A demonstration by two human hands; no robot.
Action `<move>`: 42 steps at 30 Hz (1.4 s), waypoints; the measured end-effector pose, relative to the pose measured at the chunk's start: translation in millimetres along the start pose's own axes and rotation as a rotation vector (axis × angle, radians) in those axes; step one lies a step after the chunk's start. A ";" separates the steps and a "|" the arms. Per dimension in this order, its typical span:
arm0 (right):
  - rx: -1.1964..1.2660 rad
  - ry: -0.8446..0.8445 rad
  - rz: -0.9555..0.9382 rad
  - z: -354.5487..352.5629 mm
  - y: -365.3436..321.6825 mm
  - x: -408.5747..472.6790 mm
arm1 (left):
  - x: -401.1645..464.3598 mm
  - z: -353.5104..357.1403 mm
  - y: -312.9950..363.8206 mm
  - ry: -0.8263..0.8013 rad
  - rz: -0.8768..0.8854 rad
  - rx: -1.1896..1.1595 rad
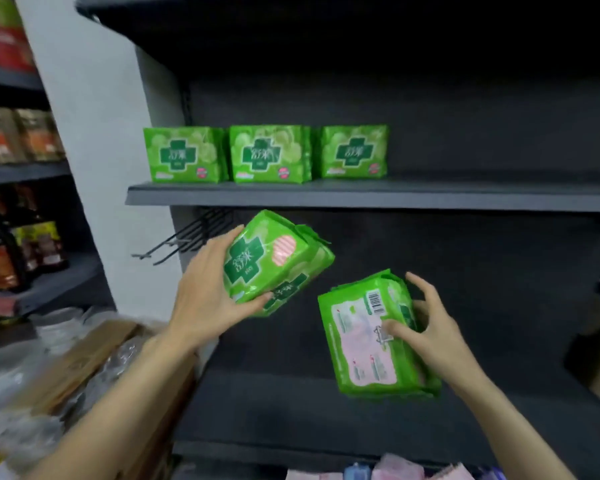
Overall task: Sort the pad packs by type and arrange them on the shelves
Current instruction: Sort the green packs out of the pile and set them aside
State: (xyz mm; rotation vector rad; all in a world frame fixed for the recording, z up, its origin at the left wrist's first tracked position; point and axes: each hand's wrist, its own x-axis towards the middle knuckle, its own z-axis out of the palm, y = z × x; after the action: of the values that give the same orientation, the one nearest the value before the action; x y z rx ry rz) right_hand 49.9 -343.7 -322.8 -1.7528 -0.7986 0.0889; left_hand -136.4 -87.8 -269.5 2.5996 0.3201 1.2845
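The upper shelf (pixel 361 195) already carries three green packs (pixel 269 154) in a row at its left. The left hand (pixel 205 292) grasps a green pack (pixel 274 261) face-out below that shelf, while the right hand (pixel 426 334) pinches another pack (pixel 371 341) back-out. The slippery wrap could slide from the right-hand fingers (pixel 395 330), or that pack may land reversed or nudge the row over.

Only the person's two forearms and hands come into the head view. Both arms are bare from the lower edge of the frame to the wrists, with no sleeve showing on either. The left hand (pixel 205 292) and the right hand (pixel 430 327) wear no gloves. The fingers look slim, with short, plain nails; motion blur softens the finer detail of the knuckles and nails.
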 end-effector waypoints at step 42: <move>-1.160 0.091 -0.239 -177.3 -103.2 179.0 | 243.0 165.6 69.2 0.245 0.284 0.288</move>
State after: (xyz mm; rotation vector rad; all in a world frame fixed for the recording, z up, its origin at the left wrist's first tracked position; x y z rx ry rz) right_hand 217.8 -379.1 -111.4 -2.6689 -1.0812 -0.7485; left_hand 146.8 -99.9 -164.9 2.8036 0.1913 1.7805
